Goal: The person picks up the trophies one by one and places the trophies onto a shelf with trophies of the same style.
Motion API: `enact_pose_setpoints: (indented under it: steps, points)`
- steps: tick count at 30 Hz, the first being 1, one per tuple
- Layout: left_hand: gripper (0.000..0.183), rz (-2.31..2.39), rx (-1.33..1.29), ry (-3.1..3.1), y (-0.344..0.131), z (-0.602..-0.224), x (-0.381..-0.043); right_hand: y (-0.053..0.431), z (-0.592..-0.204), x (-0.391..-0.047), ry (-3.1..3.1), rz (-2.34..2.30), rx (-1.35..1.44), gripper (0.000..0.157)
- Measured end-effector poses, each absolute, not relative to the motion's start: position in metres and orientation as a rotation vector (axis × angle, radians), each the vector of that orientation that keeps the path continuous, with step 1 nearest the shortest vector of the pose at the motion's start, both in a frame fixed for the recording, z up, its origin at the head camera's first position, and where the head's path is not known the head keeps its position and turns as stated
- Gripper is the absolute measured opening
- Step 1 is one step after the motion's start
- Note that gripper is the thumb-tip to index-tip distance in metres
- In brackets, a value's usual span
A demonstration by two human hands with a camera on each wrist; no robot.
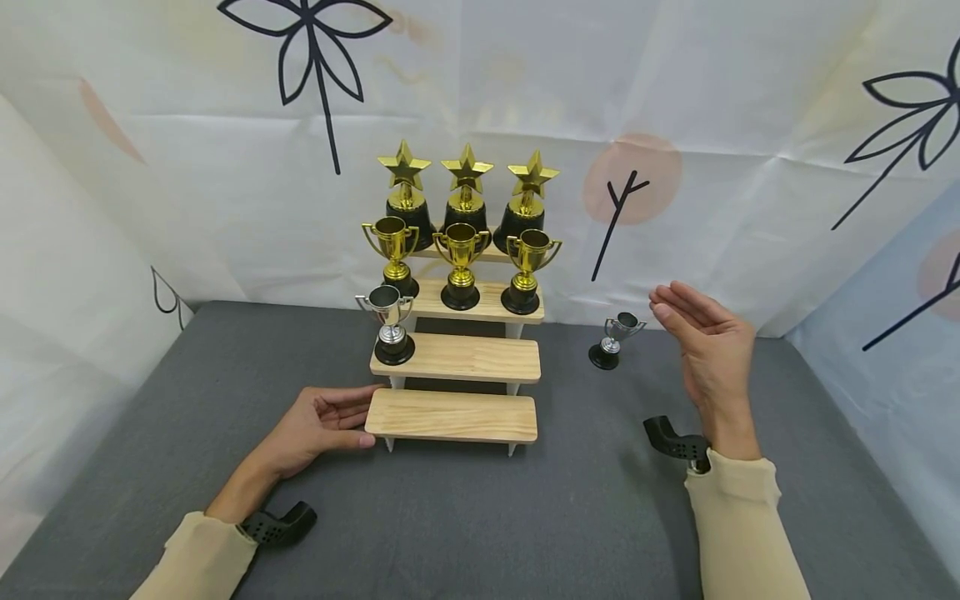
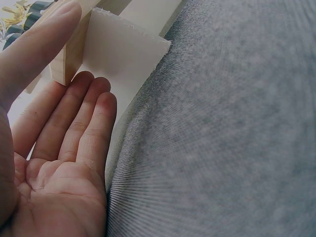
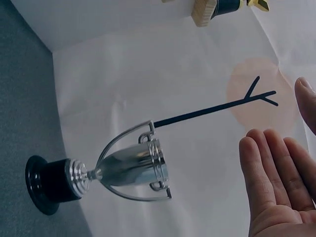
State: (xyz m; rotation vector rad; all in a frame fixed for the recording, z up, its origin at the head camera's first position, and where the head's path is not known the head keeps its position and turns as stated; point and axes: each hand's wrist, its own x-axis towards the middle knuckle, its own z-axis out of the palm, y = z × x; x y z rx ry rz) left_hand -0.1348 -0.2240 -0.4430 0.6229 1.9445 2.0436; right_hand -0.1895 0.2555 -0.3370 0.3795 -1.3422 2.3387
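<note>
A wooden step stand [image 1: 450,417] with pale shelves rises in tiers at the middle of the table. My left hand [image 1: 318,427] is at the left end of its lowest shelf, fingers straight and fingertips right at the wood; in the left wrist view the fingers [image 2: 81,118] reach beside a white support panel [image 2: 123,49]. One silver trophy cup [image 1: 392,325] stands at the left of the second shelf from the bottom. Another silver trophy cup [image 1: 613,340] stands on the table right of the stand. Beside it my right hand [image 1: 708,350] is raised, fingers straight, holding nothing.
Three gold trophy cups [image 1: 461,267] stand in a row on the third shelf. Behind them, three gold star trophies [image 1: 467,196] fill the top shelf. A white printed cloth [image 1: 525,92] hangs behind the grey table [image 1: 465,525].
</note>
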Motion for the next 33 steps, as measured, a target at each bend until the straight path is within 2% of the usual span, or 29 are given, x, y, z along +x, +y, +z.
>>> enact_pose_setpoints:
  steps: [22,33]
  points:
    - [0.072,2.056,0.655,1.926,-0.224,-0.444,-0.135,0.265,-0.365,-0.203,-1.546,2.175,0.158,0.042]
    - [0.072,2.048,0.656,1.940,-0.224,-0.444,-0.135,0.264,-0.380,-0.209,-1.666,2.152,0.098,0.051]
